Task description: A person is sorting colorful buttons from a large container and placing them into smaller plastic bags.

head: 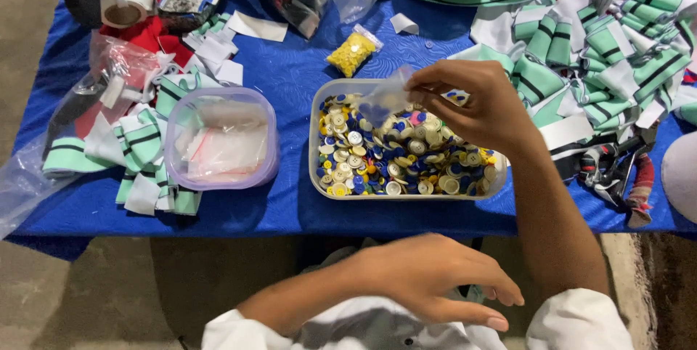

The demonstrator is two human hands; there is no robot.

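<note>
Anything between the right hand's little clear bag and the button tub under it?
Nothing visible. The right hand holds the small clear bag directly over the open tub of buttons, which has no lid on it. The left hand rests near the lap, away from it.

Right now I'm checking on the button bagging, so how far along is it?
Done: one sealed bag of yellow buttons lies on the blue table. In hand: the right hand holds a small clear bag with a few blue buttons over the tub; the left hand rests empty. Left: the tub is full of mixed buttons.
</note>
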